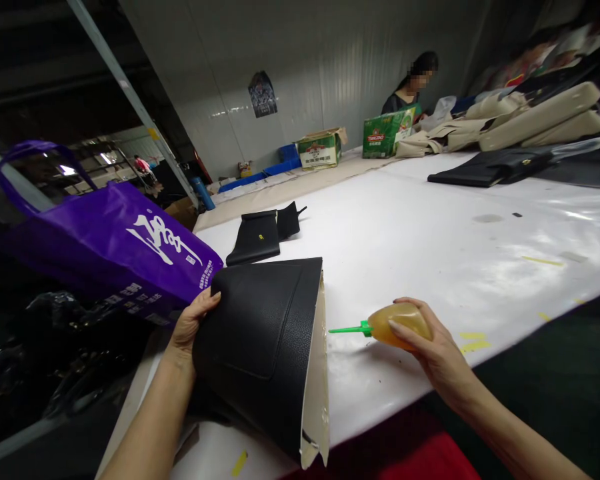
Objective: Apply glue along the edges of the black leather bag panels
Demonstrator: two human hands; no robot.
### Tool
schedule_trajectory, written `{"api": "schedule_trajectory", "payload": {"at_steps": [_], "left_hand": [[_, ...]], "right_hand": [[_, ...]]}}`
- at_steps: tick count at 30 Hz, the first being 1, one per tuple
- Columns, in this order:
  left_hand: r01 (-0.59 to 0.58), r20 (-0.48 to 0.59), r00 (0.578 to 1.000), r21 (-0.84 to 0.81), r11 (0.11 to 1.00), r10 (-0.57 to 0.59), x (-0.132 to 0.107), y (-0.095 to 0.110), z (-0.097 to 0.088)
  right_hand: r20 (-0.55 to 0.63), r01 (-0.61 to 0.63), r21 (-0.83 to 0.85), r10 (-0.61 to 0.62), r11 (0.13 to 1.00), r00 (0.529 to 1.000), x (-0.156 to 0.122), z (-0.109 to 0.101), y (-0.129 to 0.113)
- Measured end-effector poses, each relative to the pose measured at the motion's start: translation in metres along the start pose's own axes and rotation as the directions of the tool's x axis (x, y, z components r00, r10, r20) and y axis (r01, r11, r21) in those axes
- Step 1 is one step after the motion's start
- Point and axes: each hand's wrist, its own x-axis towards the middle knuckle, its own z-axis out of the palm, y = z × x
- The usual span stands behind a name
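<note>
My left hand (189, 330) grips the left edge of a black leather panel (260, 333) and holds it raised and tilted, so its cream underside edge faces right. My right hand (430, 350) is wrapped round an amber squeeze bottle (399, 322) lying sideways. The bottle's green nozzle (347, 329) points left and its tip almost touches the cream edge of the panel. Both hands hover over the near part of a white table (430, 253).
A purple tote bag (110, 247) hangs at the left. More black leather pieces (260, 235) lie beyond the panel, and others (490, 170) at the far right beside beige padded parts (530, 117). Green and white cartons (385, 133) and a seated person (410, 90) are at the far end.
</note>
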Motion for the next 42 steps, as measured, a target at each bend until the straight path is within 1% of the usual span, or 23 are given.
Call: {"api": "schedule_trajectory", "payload": {"at_steps": [2,3,5,7,11,14,16,18,20,21,24,26,29,32,34,36,37,38,39,41,42], "left_hand": [[-0.011,0.015,1.0,0.002,1.0,0.011,-0.001,0.001,0.001],[-0.013,0.023,1.0,0.002,1.0,0.013,-0.001,0.001,0.001],[-0.012,0.031,0.999,0.003,1.0,0.012,-0.002,0.002,0.002],[-0.009,0.029,1.0,0.003,1.0,0.009,-0.003,0.002,0.002],[-0.011,0.022,1.0,-0.006,1.0,0.011,-0.002,0.0,0.001],[-0.013,-0.002,1.0,-0.007,1.0,0.013,-0.003,-0.001,-0.002],[-0.016,-0.025,1.0,-0.002,1.0,0.016,-0.004,-0.002,-0.004],[-0.022,-0.042,0.999,0.002,1.0,0.022,-0.004,-0.002,-0.005],[-0.024,-0.05,0.998,0.001,1.0,0.024,-0.004,-0.001,-0.006],[-0.024,-0.05,0.998,-0.002,1.0,0.024,-0.004,-0.001,-0.006],[-0.021,-0.039,0.999,-0.016,1.0,0.02,-0.003,0.0,-0.005],[-0.018,-0.028,0.999,-0.013,1.0,0.018,-0.003,0.001,-0.004],[-0.009,-0.027,1.0,-0.001,1.0,0.009,-0.003,0.001,-0.001],[-0.009,-0.039,0.999,-0.005,1.0,0.009,-0.004,0.0,0.0],[-0.008,-0.048,0.999,-0.004,1.0,0.007,-0.004,0.0,0.0],[0.0,-0.053,0.999,-0.006,1.0,0.0,-0.004,0.0,-0.001],[0.004,-0.056,0.998,-0.009,1.0,-0.005,-0.004,0.0,-0.002],[0.007,-0.063,0.998,-0.011,1.0,-0.008,-0.004,0.001,-0.003],[0.01,-0.074,0.997,-0.013,1.0,-0.011,-0.005,0.002,-0.004],[0.009,-0.108,0.994,-0.017,1.0,-0.011,-0.005,0.004,-0.005],[0.012,-0.127,0.992,-0.019,1.0,-0.014,-0.006,0.005,-0.005]], "right_hand": [[0.021,0.095,-0.224,-0.093,0.97,0.995,0.004,0.007,0.007],[0.044,0.128,-0.297,-0.12,0.946,0.992,0.006,0.009,0.01],[0.084,0.166,-0.377,-0.145,0.911,0.986,0.012,0.014,0.012],[0.105,0.181,-0.415,-0.151,0.892,0.983,0.015,0.016,0.013],[0.128,0.164,-0.424,-0.12,0.891,0.985,0.012,0.016,0.013],[0.166,0.118,-0.408,-0.053,0.905,0.985,0.003,0.013,0.014],[0.213,0.081,-0.391,0.004,0.917,0.977,-0.003,0.011,0.015],[0.277,0.045,-0.36,0.061,0.932,0.959,-0.006,0.01,0.014],[0.297,0.018,-0.324,0.083,0.946,0.951,-0.004,0.01,0.013],[0.277,0.017,-0.312,0.074,0.95,0.958,-0.002,0.011,0.013],[0.149,0.059,-0.317,-0.011,0.946,0.989,0.009,0.014,0.013],[0.099,0.087,-0.344,-0.056,0.935,0.993,0.016,0.015,0.014],[0.094,0.098,-0.374,-0.067,0.922,0.993,0.018,0.015,0.015],[0.161,0.094,-0.382,-0.035,0.919,0.986,0.01,0.013,0.013],[0.268,0.049,-0.333,0.045,0.942,0.962,0.0,0.012,0.01],[0.351,-0.085,-0.183,0.146,0.979,0.925,-0.01,0.011,0.006],[0.362,-0.177,-0.073,0.191,0.982,0.913,-0.013,0.009,0.005],[0.348,-0.265,0.053,0.231,0.963,0.909,-0.016,0.006,0.004],[0.311,-0.333,0.184,0.267,0.925,0.912,-0.018,0.002,0.002],[0.196,-0.395,0.426,0.343,0.814,0.919,-0.021,-0.01,-0.001],[0.128,-0.39,0.532,0.385,0.751,0.914,-0.022,-0.017,-0.004]]}}
